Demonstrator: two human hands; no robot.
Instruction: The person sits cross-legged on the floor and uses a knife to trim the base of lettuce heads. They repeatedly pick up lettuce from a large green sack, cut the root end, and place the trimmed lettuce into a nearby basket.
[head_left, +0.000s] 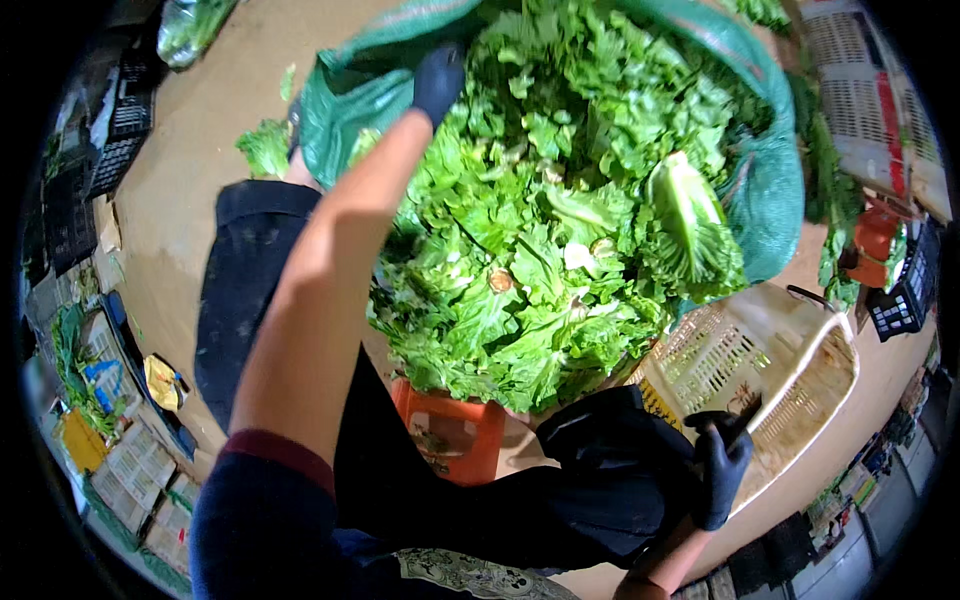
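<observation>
A green woven sack (765, 202) stands before me, heaped with loose green lettuce leaves (480, 300). A whole lettuce head (686, 217) lies on the right of the heap. My left hand (439, 79), in a dark glove, reaches over the far left part of the sack, beside the leaves; its fingers are blurred, and whether they hold anything does not show. My right hand (720, 465), gloved too, is by my knee at the near side of a cream plastic crate (806, 360). It is closed around a dark, narrow tool, whose kind is unclear.
An orange plastic stool (457, 435) is between my legs, below the heap. A lettuce piece (266, 148) lies on the floor at left. Black crates (124, 124) line the left side, flattened cartons (135, 465) the lower left. Another black crate (904, 289) and pale crates (855, 97) stand at right.
</observation>
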